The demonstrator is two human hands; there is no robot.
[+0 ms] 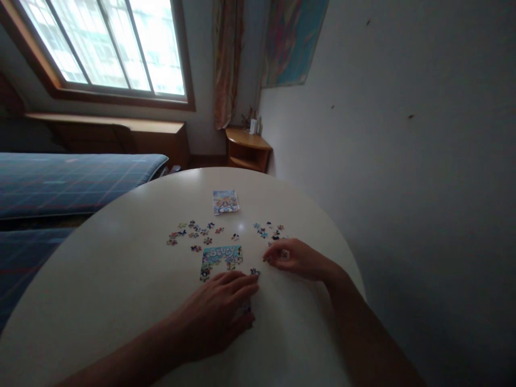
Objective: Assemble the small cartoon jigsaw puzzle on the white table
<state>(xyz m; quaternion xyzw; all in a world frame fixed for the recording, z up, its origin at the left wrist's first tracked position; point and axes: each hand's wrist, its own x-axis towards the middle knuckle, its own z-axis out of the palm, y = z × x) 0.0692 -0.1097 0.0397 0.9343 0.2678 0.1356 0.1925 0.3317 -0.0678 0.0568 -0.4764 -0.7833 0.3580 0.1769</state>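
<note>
A partly assembled jigsaw puzzle point(221, 251) lies on the white round table, its blue top edge lettered "BLUEY" and a gap in its middle. Over its lower part rests my left hand point(228, 293), open, fingers stretched to the right and thumb apart; it hides much of the puzzle there. A loose puzzle piece point(255, 272) sits by its fingertips. To the right of the puzzle, my right hand point(294, 258) is closed in a pinch low at the tabletop. A small puzzle piece point(266, 260) shows partly at its fingertips.
Loose puzzle pieces point(194, 231) are scattered beyond the puzzle on the left, with more pieces point(276, 234) on the right. Farther back lies a printed picture sheet point(226, 202). The table point(133, 279) stands near a wall point(403, 188) on the right and a plaid mattress point(72, 180) on the left.
</note>
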